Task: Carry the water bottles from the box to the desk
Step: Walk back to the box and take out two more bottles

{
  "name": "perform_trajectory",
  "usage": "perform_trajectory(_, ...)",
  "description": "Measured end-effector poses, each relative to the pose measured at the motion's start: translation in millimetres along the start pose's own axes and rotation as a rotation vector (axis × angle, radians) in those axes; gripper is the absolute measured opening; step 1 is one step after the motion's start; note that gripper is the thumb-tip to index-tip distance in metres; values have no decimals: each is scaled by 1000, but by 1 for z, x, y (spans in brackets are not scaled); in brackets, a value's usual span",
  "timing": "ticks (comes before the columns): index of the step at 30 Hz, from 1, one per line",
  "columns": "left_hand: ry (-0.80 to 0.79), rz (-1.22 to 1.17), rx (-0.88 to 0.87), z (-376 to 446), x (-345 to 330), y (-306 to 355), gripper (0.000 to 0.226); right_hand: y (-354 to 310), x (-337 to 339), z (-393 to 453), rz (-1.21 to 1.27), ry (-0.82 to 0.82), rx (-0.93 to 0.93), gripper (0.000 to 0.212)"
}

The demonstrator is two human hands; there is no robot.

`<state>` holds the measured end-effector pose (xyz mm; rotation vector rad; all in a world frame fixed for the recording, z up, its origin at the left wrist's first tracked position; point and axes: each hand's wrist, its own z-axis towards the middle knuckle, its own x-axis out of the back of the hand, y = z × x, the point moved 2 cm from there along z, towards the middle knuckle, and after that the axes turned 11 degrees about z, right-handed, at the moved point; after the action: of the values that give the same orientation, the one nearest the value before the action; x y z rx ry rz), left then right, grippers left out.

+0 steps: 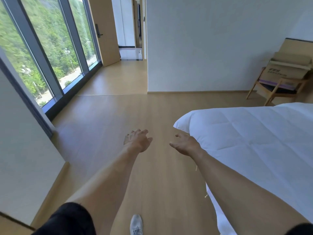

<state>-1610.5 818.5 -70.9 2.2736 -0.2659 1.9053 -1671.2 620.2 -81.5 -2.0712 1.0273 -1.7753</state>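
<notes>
While the wooden floor [118,119] is being crossed, a white bed [254,141] is seen at right and a cardboard box [286,68] on a wooden chair [274,89] far right. Box lies ahead-right, well apart from both hands; right hand [184,144] is judged nearer than left hand [138,139]. Both are held out with fingers relaxed, nothing gripped. No bottles or desk can be seen.

A light wooden floor [110,116] runs through the room. On it stand a bed [254,141] covered by a white quilted duvet [237,133] and, by the far wall, a wooden armchair [274,89]. An open cardboard box [288,68] rests on the armchair's dark seat.
</notes>
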Motion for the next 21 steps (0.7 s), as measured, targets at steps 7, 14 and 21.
perform_trajectory(7,21,-28,-68,160,30,-15,52,-46,28,134,-14,38,-42,63)
perform_trajectory(14,28,-44,-105,305,68,-33,53,-102,50,259,-23,70,-41,63)
perform_trajectory(21,19,-44,-134,406,72,-31,52,-119,58,352,-6,74,-73,62)
